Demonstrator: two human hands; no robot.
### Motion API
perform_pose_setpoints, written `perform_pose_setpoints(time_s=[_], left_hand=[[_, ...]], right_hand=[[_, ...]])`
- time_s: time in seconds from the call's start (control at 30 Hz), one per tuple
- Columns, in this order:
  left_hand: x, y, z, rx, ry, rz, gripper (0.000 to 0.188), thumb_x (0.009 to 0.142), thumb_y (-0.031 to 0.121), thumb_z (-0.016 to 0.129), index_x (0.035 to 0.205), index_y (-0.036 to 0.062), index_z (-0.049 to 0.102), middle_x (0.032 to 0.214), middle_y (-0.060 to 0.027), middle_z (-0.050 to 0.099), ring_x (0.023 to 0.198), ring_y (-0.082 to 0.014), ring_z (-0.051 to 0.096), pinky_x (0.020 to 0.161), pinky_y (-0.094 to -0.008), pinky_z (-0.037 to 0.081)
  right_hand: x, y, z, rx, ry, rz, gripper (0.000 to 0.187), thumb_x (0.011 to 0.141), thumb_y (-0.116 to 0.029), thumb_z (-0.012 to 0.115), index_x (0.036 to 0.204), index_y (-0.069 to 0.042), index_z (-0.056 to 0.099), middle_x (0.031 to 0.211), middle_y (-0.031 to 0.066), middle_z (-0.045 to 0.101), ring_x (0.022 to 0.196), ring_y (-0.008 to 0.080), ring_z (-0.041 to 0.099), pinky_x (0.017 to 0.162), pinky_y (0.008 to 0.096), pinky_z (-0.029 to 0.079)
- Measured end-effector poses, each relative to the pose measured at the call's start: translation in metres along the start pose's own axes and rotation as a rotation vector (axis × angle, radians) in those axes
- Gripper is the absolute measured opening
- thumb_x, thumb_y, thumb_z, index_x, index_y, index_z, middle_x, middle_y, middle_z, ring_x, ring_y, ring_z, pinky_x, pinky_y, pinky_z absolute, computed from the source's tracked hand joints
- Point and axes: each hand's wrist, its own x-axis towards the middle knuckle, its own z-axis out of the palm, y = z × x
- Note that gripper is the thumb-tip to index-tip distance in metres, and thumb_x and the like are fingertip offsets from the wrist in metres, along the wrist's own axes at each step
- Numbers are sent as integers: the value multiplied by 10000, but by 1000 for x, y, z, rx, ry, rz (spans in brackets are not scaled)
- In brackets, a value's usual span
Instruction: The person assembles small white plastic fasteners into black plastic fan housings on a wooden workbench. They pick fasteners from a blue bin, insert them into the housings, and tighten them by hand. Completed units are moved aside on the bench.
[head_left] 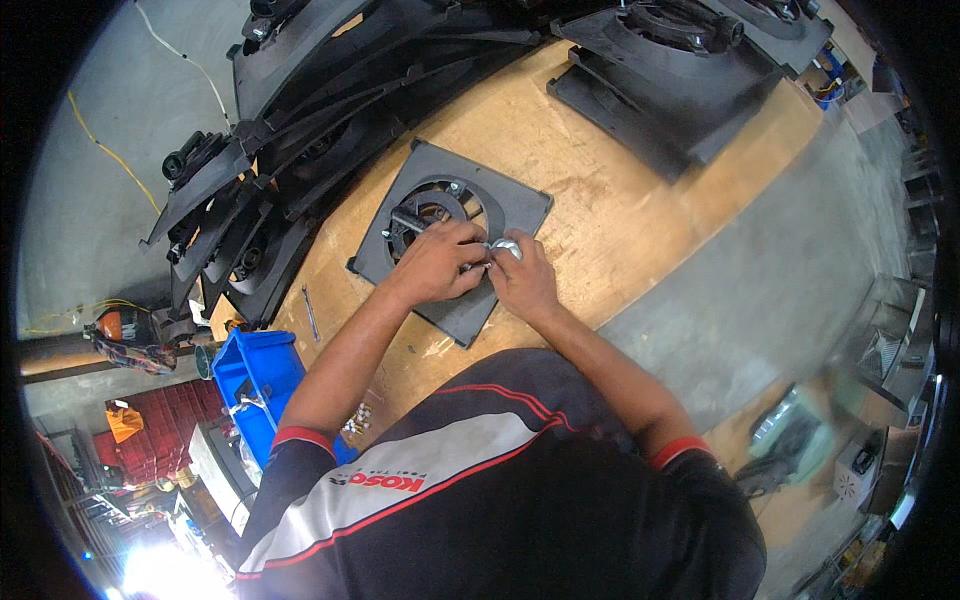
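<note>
A black square panel (520, 196) lies flat on the wooden table, turned like a diamond. In its middle is a round opening with spokes and a dark cylinder-shaped fitting (408, 221). My left hand (440, 263) rests over the near side of the opening, fingers curled together; what they pinch is too small to make out. Close against it, my right hand (525, 283) grips a small shiny silver rounded part (508, 247) between thumb and fingers. Both sets of fingertips meet above the panel's near right part.
Stacks of similar black panels (330, 110) stand at the far left, with more (660, 90) at the far right. A wrench (310, 314) lies on the wooden table (620, 250). Left of my arm are a blue bin (262, 372) and small metal fittings (358, 418).
</note>
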Motion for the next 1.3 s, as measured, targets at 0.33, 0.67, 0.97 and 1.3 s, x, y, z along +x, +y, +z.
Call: perform_pose_setpoints(time_s=[0.33,0.67,0.97,1.3], left_hand=[[-8,-2,1,99,50,101,195,755,178,725,917,75,692,1084,-111,635,965,-316,626,802,-427,497],[-14,-3,7,160,104,153,212,765,199,744,942,93,696,1099,-96,639,978,-304,630,805,-416,497],[-21,-8,2,150,105,249,227,789,196,730,985,84,707,1150,-108,632,1024,-303,618,850,-430,493],[-13,5,-12,135,-224,-13,314,781,147,701,1089,87,705,1173,-133,616,1105,-340,605,893,-464,492]], right_hand=[[6,-24,-11,74,-353,306,259,930,-261,534,1071,-65,629,987,180,641,871,364,637,756,480,522],[-20,-33,23,874,-216,704,273,1044,-346,447,1036,-107,578,760,-24,577,582,65,523,461,226,418],[-27,-44,24,711,-103,722,317,1013,-316,527,1090,-13,583,800,54,621,677,130,590,561,283,479],[-38,-64,22,771,-50,924,384,979,-420,605,936,-41,649,749,26,615,640,116,565,603,297,495]])
